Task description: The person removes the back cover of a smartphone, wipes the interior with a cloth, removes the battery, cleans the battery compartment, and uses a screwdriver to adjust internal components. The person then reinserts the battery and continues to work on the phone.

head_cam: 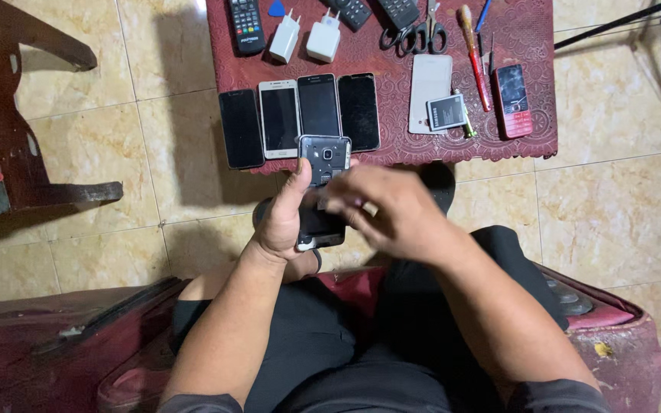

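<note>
- Above the lap, the left hand (284, 218) grips an opened phone (323, 164) upright, back cover off, thumb along its left edge
- Right hand (388, 210) lies across the phone's lower half, fingers curled onto it; what they pinch cannot be told
- Just beyond, a red table (533, 92) carries four phones (300, 118) side by side at its near edge
- Right of them lie a white cover (430, 92), a battery (447, 112), a screwdriver (474, 57) and a red keypad phone (513, 99)
- Farther back sit a remote (247, 24), two chargers (303, 36) and scissors (414, 34)
</note>
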